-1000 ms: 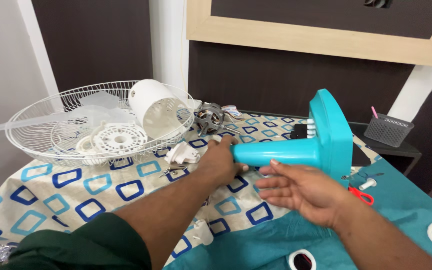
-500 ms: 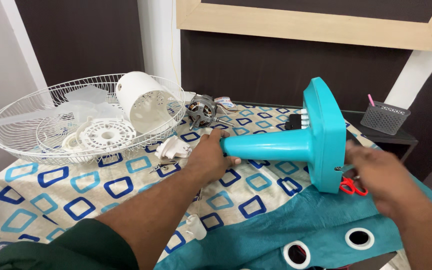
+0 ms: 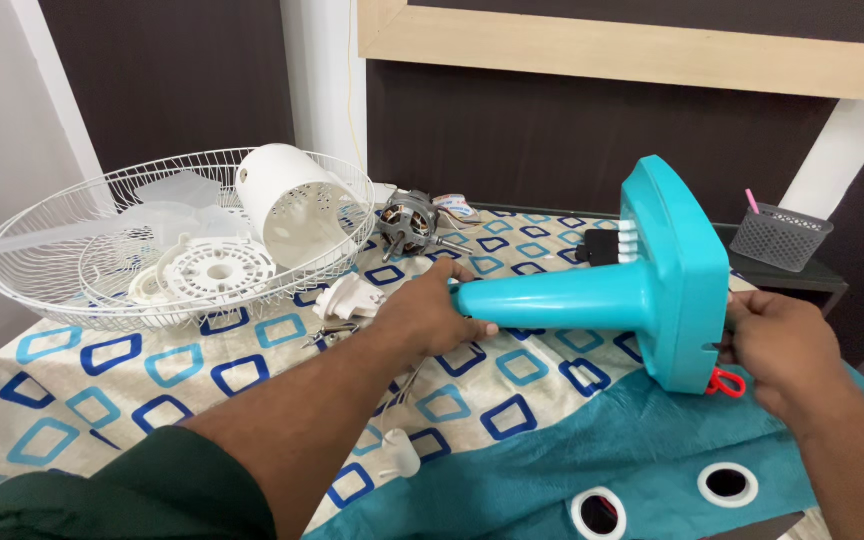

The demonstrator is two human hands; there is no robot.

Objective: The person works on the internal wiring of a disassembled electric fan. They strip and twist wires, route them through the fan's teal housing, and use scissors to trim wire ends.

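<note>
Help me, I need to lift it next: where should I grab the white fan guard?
Take the white fan guard by its outer rim at the near edge, coming from above. It lies open side up like a bowl, holding the white motor housing and loose parts, so keep it level.

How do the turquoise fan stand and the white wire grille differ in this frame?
The turquoise fan stand is solid plastic, while the white wire grille is open wire mesh. The stand is held off the table, left hand on its column and right hand at its base; the grille rests untouched on the patterned cloth. The grille lies like a bowl holding white plastic parts; the stand holds nothing. Both look like parts of a fan taken apart.
</note>
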